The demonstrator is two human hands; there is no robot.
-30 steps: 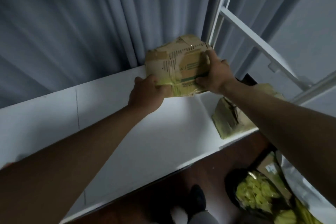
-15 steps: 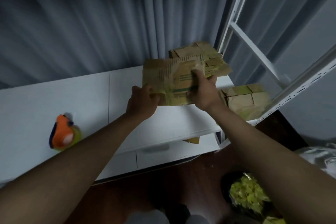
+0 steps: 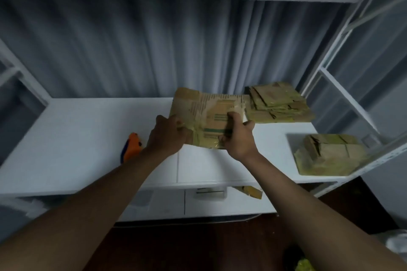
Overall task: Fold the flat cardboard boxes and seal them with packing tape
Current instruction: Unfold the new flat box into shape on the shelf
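Both hands, the left hand (image 3: 168,136) and the right hand (image 3: 236,136), grip 1 flat cardboard box (image 3: 207,116) above the white table (image 3: 77,138), near a stack of flat boxes (image 3: 277,103) and an orange tape dispenser (image 3: 131,146).

1. A white surface (image 3: 77,138) spans the view from left to right.
2. Grey pleated curtains (image 3: 143,50) hang behind it.
3. A white metal rack frame (image 3: 343,28) rises at the right, with a horizontal bar across the top.
4. White drawers (image 3: 220,202) sit under the front edge of the surface.
5. A dark brown wooden floor (image 3: 198,248) lies below.
6. A blurred yellow-green item (image 3: 305,265) shows at the bottom edge; what it is cannot be told.
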